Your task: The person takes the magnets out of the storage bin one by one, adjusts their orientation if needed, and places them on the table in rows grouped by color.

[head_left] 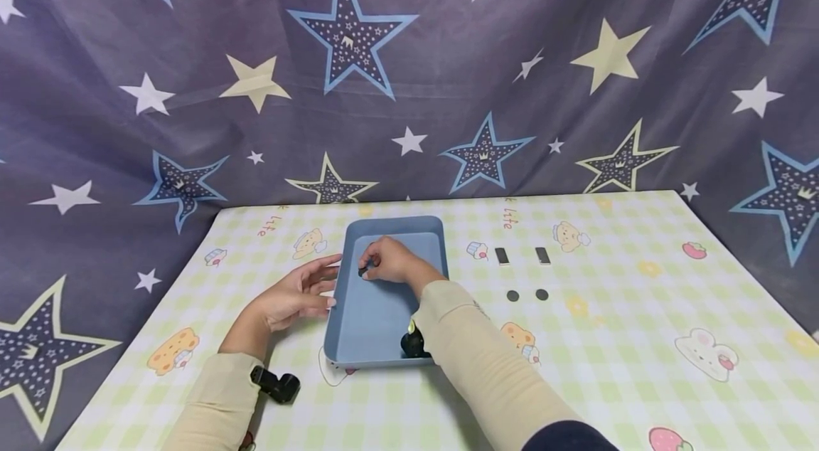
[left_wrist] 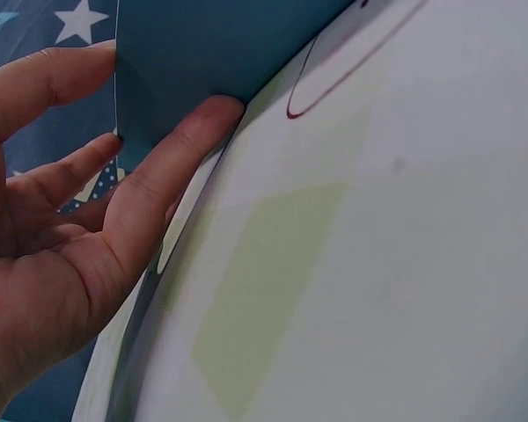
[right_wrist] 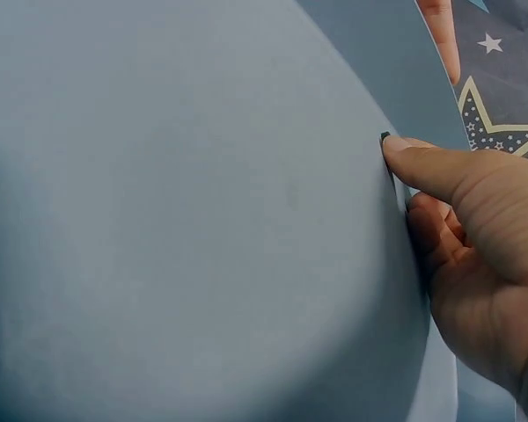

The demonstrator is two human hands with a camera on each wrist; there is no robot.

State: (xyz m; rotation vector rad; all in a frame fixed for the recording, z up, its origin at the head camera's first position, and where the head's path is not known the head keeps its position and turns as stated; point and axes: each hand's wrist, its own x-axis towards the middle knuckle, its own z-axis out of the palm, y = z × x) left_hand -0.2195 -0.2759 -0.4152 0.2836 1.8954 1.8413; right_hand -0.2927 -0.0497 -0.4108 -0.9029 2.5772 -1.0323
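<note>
Over the left part of the blue tray, my right hand pinches a small black piece between thumb and fingers. Only a thin dark edge of the piece shows at the thumb tip in the right wrist view, so its full shape is hidden. My left hand is at the tray's left side, its fingers extended. In the left wrist view, the left thumb touches the tray's outer wall, and other fingertips meet its edge.
Right of the tray lie two dark rectangular pieces and, nearer me, two dark round discs. A checked cloth with printed cartoons covers the table. Behind it hangs a star-patterned curtain. Black devices are strapped at both wrists.
</note>
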